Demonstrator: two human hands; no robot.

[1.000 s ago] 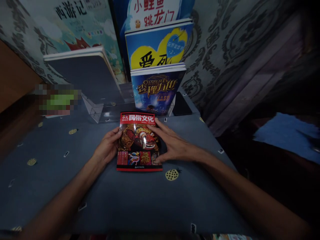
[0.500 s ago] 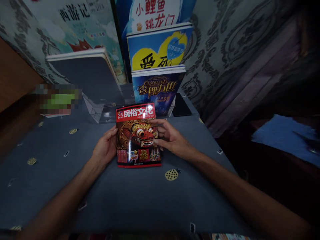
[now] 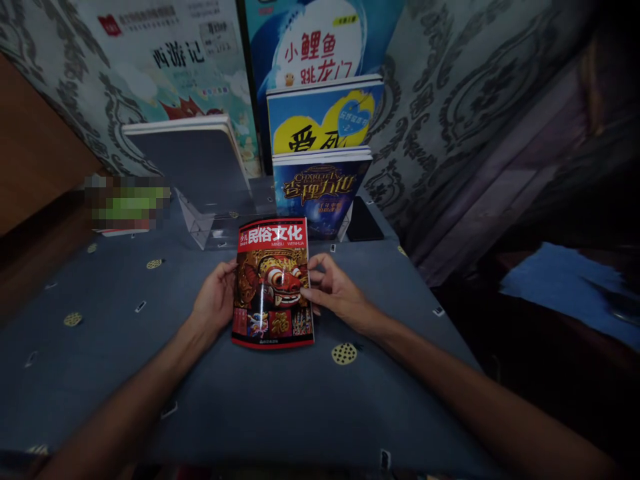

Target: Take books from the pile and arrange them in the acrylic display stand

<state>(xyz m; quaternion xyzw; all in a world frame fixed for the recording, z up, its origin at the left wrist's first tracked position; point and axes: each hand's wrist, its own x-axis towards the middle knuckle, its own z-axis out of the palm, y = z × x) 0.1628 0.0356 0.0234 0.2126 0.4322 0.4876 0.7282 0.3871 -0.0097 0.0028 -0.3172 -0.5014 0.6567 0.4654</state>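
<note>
A red-and-black book (image 3: 273, 283) with a painted mask on its cover is held between my two hands, face up over the blue tablecloth (image 3: 240, 400). Its cover bows slightly. My left hand (image 3: 215, 297) grips the left edge, its fingers partly hidden behind the book. On the right edge, my right hand (image 3: 335, 290) has its thumb on the cover and its fingers beside and behind the edge. Just beyond stands a dark blue book (image 3: 320, 190) with gold lettering, in a clear stand.
Behind stand a yellow-and-blue book (image 3: 327, 113), a blue book (image 3: 320, 40) and a pale green book (image 3: 185, 53). A grey-backed book (image 3: 195, 157) leans in a clear stand (image 3: 200, 223). A black flat object (image 3: 365, 220) lies right; a blurred green item (image 3: 130, 203) lies left.
The view has shifted, so the standing books appear lower and further right. The held book's right edge has turned and its cover now bows. Both hands keep hold of it.
</note>
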